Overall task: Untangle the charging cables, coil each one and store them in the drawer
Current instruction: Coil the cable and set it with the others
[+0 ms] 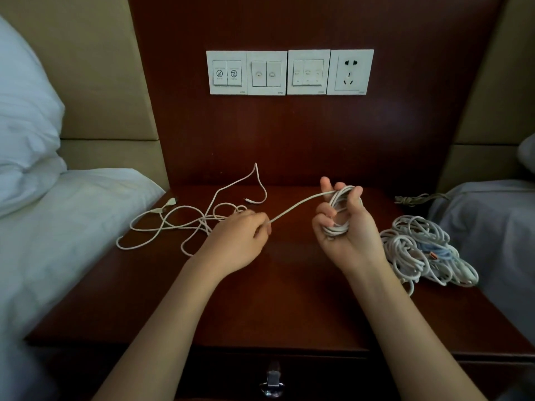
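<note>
Here, the dark nightstand [289, 299] fills mid-frame. A loose white cable [207, 219] sprawls left of centre; a tangled cable heap [428, 253] lies at right. The right hand [347, 235] curls round a white coil [340, 204] at centre, and the left hand [240, 241] pinches its taut strand [298, 205]. The drawer handle [272, 380] shows bottom centre.

Nightstand [289, 299] is looking like dark glossy wood, cables [417, 244] are looking smooth plastic, switch plates [289, 72] are looking matt plastic, pillow [26, 111] is looking cloth, drawer handle [272, 380] is glinting metal.

White cables [185, 224] on dk red-brown nightstand [289, 299] (wall plates [289, 72] white too)
</note>
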A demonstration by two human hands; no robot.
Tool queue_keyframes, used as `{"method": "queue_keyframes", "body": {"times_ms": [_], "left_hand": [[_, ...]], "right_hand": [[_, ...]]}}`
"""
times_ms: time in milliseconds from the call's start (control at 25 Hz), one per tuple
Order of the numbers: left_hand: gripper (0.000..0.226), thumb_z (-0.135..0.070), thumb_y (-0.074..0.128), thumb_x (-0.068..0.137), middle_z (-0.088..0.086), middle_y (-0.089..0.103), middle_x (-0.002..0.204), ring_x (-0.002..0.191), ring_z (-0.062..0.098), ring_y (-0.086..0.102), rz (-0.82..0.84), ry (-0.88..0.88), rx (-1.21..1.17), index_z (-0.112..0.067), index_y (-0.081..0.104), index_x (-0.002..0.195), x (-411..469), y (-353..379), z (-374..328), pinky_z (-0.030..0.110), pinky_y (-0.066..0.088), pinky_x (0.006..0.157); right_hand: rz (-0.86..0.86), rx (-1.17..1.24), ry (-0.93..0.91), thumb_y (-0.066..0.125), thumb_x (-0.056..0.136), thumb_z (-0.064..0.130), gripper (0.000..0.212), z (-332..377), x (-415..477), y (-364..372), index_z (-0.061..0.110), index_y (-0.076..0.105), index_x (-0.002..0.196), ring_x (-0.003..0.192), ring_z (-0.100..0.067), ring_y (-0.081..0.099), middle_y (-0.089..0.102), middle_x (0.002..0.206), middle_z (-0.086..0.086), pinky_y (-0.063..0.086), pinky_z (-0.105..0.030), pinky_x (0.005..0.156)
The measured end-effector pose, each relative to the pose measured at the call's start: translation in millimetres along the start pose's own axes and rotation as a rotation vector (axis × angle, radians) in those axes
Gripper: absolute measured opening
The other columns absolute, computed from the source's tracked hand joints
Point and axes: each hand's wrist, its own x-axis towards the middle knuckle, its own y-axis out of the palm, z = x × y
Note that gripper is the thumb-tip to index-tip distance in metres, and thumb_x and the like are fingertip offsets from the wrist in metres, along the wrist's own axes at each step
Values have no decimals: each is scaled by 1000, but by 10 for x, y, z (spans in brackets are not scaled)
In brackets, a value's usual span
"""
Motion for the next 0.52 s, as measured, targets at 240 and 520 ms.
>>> {"method": "queue_keyframes", "body": {"times_ms": [240,520], "left_hand": [[18,-25,53,92,-1,65,91,90,8,59,2,-276,-663,-21,67,83,20,-100,-100,28,44,81],[23,-32,76,69,-3,64,88,90,10,60,3,-265,-816,-20,68,87,-20,-152,70,23,46,82]], "right_hand": [[-30,-12,-11,32,100,38,34,14,8,-28,13,50,87,39,-5,38,69,80,-2,31,-13,36],[-117,-256,-104,30,102,36,36,-15,29,-28,11,51,85,42,-5,39,64,84,-3,31,-15,38]]}}
